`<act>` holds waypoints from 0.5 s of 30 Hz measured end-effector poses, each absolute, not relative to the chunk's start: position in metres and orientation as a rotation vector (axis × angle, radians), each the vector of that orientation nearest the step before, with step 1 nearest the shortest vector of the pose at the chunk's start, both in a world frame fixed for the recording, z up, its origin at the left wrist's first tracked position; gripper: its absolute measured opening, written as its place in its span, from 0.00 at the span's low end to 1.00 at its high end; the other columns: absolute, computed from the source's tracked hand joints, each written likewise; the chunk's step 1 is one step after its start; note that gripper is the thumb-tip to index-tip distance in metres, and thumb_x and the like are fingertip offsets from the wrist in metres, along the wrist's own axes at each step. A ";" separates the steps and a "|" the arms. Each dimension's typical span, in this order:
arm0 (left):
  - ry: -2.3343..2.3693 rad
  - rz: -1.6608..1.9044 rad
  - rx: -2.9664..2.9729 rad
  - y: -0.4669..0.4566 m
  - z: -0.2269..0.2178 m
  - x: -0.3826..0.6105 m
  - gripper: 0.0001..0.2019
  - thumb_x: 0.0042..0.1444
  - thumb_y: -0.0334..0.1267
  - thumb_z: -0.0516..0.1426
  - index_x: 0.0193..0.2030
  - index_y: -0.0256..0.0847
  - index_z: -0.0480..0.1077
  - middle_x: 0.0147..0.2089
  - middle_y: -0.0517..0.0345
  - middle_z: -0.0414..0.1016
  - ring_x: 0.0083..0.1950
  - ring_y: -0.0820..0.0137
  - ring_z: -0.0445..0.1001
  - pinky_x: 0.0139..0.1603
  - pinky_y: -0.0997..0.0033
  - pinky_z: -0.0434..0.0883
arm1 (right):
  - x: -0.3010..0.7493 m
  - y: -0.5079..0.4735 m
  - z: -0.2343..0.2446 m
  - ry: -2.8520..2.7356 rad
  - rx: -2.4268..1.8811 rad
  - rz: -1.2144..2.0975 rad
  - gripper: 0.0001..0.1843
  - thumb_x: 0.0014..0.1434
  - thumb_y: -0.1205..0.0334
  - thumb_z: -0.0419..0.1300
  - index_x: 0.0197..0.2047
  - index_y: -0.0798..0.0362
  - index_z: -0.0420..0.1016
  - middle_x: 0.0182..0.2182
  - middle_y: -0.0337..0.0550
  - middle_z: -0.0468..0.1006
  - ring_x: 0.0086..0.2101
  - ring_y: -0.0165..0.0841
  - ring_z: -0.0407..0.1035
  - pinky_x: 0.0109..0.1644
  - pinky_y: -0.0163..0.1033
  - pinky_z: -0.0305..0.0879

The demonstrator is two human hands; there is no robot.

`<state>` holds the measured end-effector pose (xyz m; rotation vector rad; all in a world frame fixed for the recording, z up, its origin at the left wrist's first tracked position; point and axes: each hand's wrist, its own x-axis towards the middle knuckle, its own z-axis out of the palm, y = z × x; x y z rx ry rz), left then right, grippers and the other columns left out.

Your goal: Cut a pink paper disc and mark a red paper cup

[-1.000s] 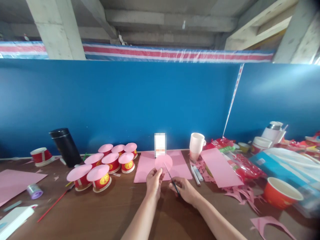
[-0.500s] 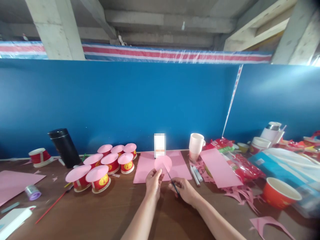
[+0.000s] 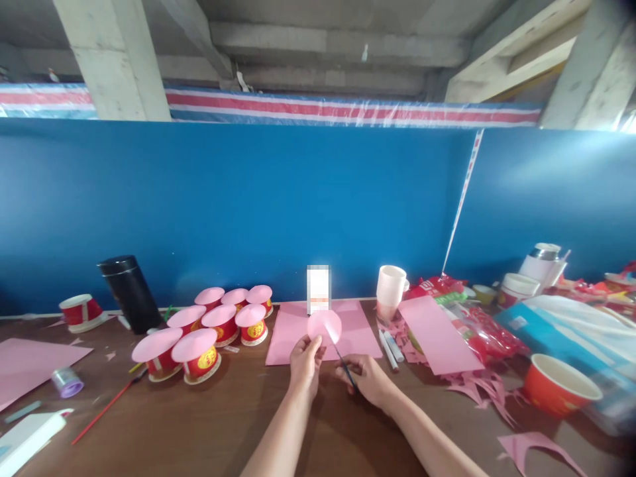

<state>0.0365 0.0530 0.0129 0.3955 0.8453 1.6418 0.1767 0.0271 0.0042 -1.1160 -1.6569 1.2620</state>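
Observation:
My left hand (image 3: 305, 366) pinches a pink paper disc (image 3: 324, 326) by its lower left edge and holds it upright above the brown table (image 3: 209, 424). My right hand (image 3: 368, 380) is closed on small dark scissors (image 3: 342, 361). Their blades point up and left into the disc's lower right side. A pink paper sheet (image 3: 358, 338) lies flat on the table just behind the disc. To the left stand several upturned red paper cups (image 3: 203, 358) topped with pink discs.
A black flask (image 3: 130, 293) stands at the back left. A stack of white cups (image 3: 390, 291), white markers (image 3: 391, 348), another pink sheet (image 3: 437, 334), pink scraps (image 3: 484, 387), an orange bowl (image 3: 559, 392) and red packets fill the right side. A glue stick (image 3: 67, 382) and a red stick (image 3: 102, 412) lie left.
The scissors have worked slightly along the disc's edge while my left hand keeps its pinch. The hands stay in nearly the same place.

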 end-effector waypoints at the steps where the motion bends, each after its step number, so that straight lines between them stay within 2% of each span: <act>1: 0.844 1.643 0.394 0.053 0.013 0.036 0.08 0.39 0.28 0.64 0.29 0.34 0.71 0.26 0.59 0.72 0.25 0.80 0.70 0.31 0.81 0.71 | 0.176 0.027 0.004 -1.655 -1.120 1.268 0.15 0.48 0.52 0.61 0.30 0.58 0.73 0.13 0.32 0.64 0.16 0.24 0.57 0.21 0.29 0.53; 8: 0.823 1.651 0.371 0.055 0.013 0.033 0.08 0.39 0.26 0.63 0.29 0.34 0.71 0.26 0.58 0.73 0.26 0.79 0.71 0.30 0.81 0.70 | 0.178 0.024 0.012 -1.692 -1.115 1.254 0.14 0.49 0.53 0.61 0.29 0.57 0.71 0.15 0.33 0.66 0.17 0.25 0.59 0.22 0.29 0.53; 12: 0.815 1.683 0.333 0.058 0.010 0.029 0.07 0.41 0.25 0.62 0.29 0.34 0.70 0.26 0.58 0.73 0.25 0.79 0.71 0.28 0.82 0.70 | 0.177 0.021 0.016 -1.742 -1.072 1.266 0.13 0.50 0.54 0.60 0.32 0.56 0.69 0.18 0.34 0.67 0.19 0.25 0.60 0.23 0.30 0.55; 15: 0.800 1.706 0.285 0.062 0.009 0.022 0.07 0.42 0.25 0.61 0.28 0.35 0.69 0.24 0.60 0.72 0.24 0.80 0.70 0.27 0.82 0.70 | 0.177 0.019 0.016 -1.841 -1.138 1.086 0.14 0.47 0.57 0.62 0.36 0.54 0.67 0.17 0.31 0.65 0.19 0.25 0.58 0.22 0.29 0.52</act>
